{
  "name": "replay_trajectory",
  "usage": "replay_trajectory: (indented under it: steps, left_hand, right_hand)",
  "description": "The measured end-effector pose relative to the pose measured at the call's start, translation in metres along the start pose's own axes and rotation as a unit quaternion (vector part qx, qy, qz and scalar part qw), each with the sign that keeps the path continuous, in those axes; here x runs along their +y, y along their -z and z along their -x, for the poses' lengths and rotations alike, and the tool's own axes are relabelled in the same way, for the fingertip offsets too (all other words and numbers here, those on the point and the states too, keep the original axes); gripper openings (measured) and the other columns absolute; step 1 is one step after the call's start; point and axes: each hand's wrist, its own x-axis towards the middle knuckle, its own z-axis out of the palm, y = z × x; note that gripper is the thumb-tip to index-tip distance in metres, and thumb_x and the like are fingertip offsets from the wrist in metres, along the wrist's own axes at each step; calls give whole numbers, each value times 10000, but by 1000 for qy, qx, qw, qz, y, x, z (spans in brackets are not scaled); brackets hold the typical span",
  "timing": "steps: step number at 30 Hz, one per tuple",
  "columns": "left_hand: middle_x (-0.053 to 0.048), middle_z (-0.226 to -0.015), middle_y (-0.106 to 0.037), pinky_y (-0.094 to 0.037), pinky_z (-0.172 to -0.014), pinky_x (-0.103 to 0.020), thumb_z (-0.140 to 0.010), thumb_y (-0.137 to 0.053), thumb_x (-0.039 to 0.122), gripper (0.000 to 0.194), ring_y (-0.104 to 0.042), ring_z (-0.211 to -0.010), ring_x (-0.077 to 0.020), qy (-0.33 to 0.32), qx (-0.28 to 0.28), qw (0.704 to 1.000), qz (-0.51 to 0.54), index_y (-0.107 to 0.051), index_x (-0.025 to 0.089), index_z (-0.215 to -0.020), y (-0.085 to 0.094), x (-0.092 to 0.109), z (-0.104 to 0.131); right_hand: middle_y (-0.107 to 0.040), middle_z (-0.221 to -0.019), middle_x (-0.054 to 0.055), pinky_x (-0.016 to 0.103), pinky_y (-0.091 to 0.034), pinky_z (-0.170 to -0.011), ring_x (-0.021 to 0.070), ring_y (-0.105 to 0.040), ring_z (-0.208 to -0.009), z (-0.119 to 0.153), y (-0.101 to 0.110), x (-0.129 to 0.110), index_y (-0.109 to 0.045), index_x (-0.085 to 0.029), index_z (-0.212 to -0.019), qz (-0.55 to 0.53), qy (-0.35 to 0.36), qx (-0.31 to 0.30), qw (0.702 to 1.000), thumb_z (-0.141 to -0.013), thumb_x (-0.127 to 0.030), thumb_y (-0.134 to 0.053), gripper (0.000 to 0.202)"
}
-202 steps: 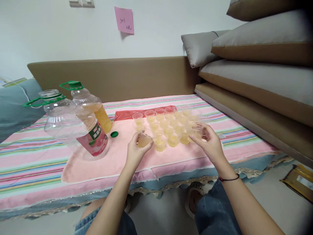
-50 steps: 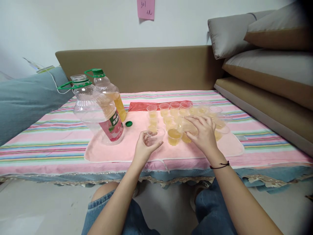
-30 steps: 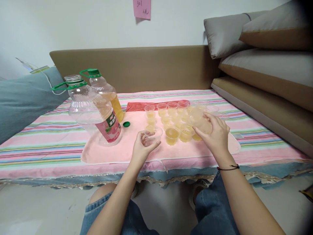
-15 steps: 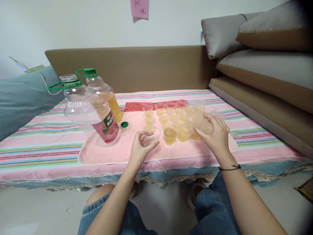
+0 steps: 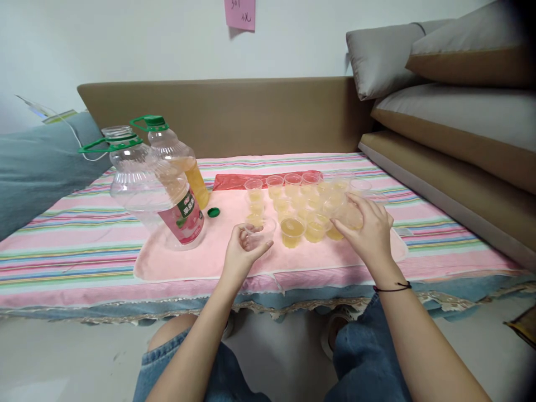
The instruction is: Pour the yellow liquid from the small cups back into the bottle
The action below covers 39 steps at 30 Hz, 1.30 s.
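My left hand [image 5: 247, 251] has its fingers and thumb around a clear plastic cup [image 5: 260, 230] at the front left of the cup group. My right hand [image 5: 368, 226], with a dark cord on the wrist, is curled around a clear cup [image 5: 338, 205] above the right side of the group. Several small cups with yellow liquid stand in rows between the hands, among them a front one [image 5: 292, 231]. The lower part of the right cup blends with the cups behind it.
A large clear bottle [image 5: 138, 184] with a pink label stands at the left, beside a second bottle [image 5: 196, 181] holding yellow liquid. A green cap [image 5: 213, 212], a red wrapper [image 5: 232, 182] and stacked cushions [image 5: 452, 117] are around the cups.
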Motion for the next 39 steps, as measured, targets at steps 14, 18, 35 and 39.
replay_trajectory:
  steps: [14,18,35,39]
  left_hand:
    - [-73,-1074,-700,-531,-839,-350,-555,-880,279,535,-686,-918,-187,20,-3,1000,9,-509,211,-933,1,0,1]
    - [-73,-1074,-698,-531,-837,-348,-556,-875,283,532,-684,-920,-187,15,-1,1000,4,-507,209,-932,1,1,1]
    - [-73,-1082,-690,-532,-849,-345,-550,-866,288,537,-675,-901,-167,16,-2,1000,13,-493,208,-927,1,2,0]
    - [-79,-1100,-685,-520,-867,-355,-557,-866,298,543,-675,-938,-182,17,-7,1000,13,-491,211,-940,0,1,1]
  right_hand:
    - [-655,-1256,52,535,-274,-1073,313,-520,-1162,1,-12,-38,-613,-268,-1273,19,107,-65,992,-863,-239,-600,411]
    - [-649,-1276,49,553,-248,-1096,311,-517,-1183,0,-14,-39,-616,-270,-1276,24,119,-60,991,-868,-215,-586,413]
    - [-677,-1202,109,505,-365,-969,339,-571,-1081,1,-7,-13,-612,-218,-1261,39,20,6,999,-841,-399,-610,457]
    - [-677,-1200,99,528,-342,-985,348,-548,-1096,1,0,1,-626,-229,-1262,66,31,2,997,-835,-345,-609,443]
